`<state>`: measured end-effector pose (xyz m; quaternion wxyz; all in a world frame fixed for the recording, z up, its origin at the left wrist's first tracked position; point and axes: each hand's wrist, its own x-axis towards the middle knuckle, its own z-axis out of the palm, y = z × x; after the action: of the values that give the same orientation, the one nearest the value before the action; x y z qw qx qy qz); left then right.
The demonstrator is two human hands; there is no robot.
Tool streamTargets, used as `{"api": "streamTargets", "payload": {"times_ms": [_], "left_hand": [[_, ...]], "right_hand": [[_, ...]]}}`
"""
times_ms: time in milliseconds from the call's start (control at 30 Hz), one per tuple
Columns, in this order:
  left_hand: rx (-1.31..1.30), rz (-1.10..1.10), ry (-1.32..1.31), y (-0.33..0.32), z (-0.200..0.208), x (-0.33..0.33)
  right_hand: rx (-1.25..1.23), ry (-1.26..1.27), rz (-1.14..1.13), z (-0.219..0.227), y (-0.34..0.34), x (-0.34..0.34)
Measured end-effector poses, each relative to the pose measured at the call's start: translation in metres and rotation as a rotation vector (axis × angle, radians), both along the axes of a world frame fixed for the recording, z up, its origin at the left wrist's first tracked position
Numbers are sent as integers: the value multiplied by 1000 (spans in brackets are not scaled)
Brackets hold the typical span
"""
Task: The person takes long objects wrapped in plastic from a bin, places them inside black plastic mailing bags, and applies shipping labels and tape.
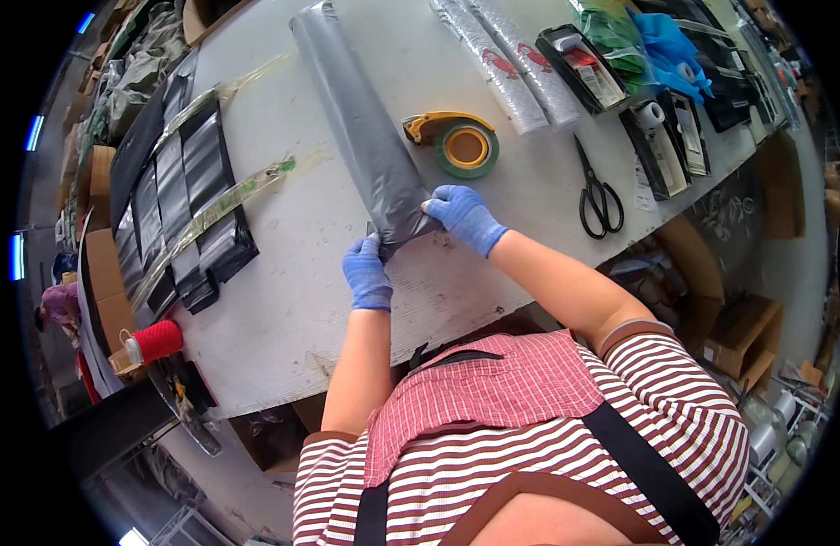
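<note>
A long grey plastic-wrapped parcel (358,118) lies on the white table, its near end toward me. My left hand (367,273), in a blue glove, pinches the left corner of that end. At the right corner, my gloved right hand (463,217) grips the grey plastic between thumb and fingers. What is inside the wrapping is hidden. Just right of the parcel sits a yellow tape dispenser (449,118) with a roll of green tape (467,148). Black-handled scissors (600,196) rest farther right, points away from me.
Flat black plastic packs (188,182) lie at left under clear tape strips. A red spool of cord (156,341) stands by the table's left edge. Two bubble-wrapped rolls (506,68) lie at the back, beside black boxes (656,150) and blue plastic (672,53). Cardboard boxes (743,337) stand below right.
</note>
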<state>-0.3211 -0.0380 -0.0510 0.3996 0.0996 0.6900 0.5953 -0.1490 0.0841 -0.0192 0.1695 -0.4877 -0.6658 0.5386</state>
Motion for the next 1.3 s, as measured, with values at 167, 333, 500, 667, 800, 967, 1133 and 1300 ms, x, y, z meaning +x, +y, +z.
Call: {"api": "streamTargets", "payload": {"times_ms": [167, 333, 500, 667, 800, 967, 1133, 1300], "left_hand": [[-271, -183, 373, 1, -19, -33], [-63, -294, 1162, 31, 17, -37], [-300, -507, 1191, 92, 61, 56], [-212, -435, 913, 88, 39, 33], [-84, -388, 552, 48, 55, 72], [-391, -375, 1003, -22, 40, 102], [-534, -375, 962, -11, 67, 128], [-488, -374, 949, -9, 70, 135]], "right_hand": [[-447, 157, -164, 0, 2, -7], [-336, 168, -86, -5, 7, 19], [-438, 187, -89, 11, 1, 53], [165, 230, 18, 32, 26, 211], [537, -19, -482, 52, 74, 369], [530, -382, -602, 56, 118, 464], [305, -700, -229, 38, 147, 431], [267, -863, -237, 15, 156, 423]]}}
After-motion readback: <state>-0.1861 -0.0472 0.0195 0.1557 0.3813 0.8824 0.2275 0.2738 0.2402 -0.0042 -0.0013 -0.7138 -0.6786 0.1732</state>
